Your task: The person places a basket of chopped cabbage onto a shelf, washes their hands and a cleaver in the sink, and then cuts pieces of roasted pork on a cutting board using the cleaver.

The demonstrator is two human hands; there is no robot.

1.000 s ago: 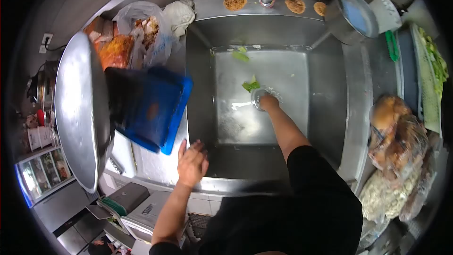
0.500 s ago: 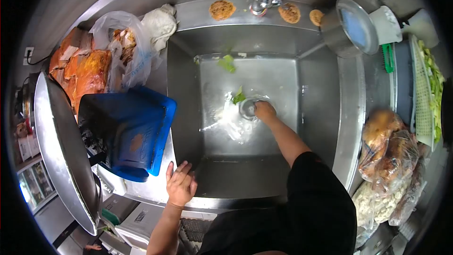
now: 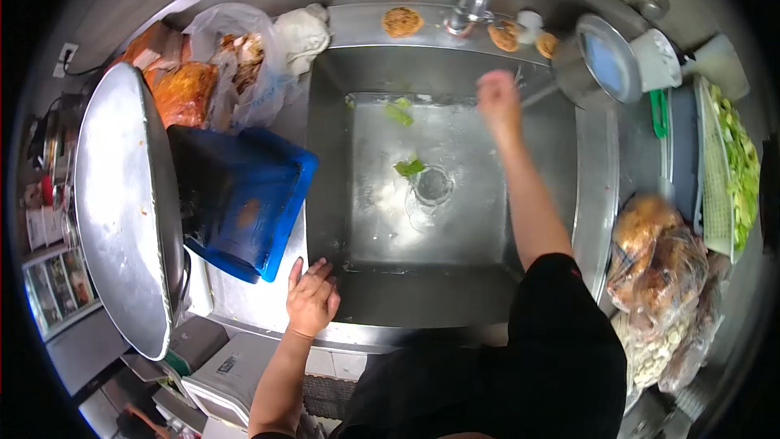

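The steel sink (image 3: 479, 232) lies in front of me, with a round drain (image 3: 433, 185) in its floor. A leafy green scrap (image 3: 409, 167) lies beside the drain, and another green scrap (image 3: 398, 111) is further back. My right hand (image 3: 498, 102) is over the back right of the basin, below the faucet (image 3: 473, 0). Motion smears its fingers, so I cannot tell whether it holds anything. At the front left rim rests my left hand (image 3: 312, 299), fingers apart and holding nothing.
Left stand a blue bin (image 3: 272, 211), a large steel bowl (image 3: 122, 211) and bagged meat (image 3: 244, 57). Scrubbing pads (image 3: 402, 22), a small white object (image 3: 530, 23) and a steel pot (image 3: 597, 61) line the back. Right are wrapped poultry (image 3: 658, 260) and a greens basket (image 3: 719, 171).
My right hand has moved from the drain up toward the back right, leaving the drain uncovered. Water around the drain has shrunk. A small white object now shows by the faucet. My left hand stays put.
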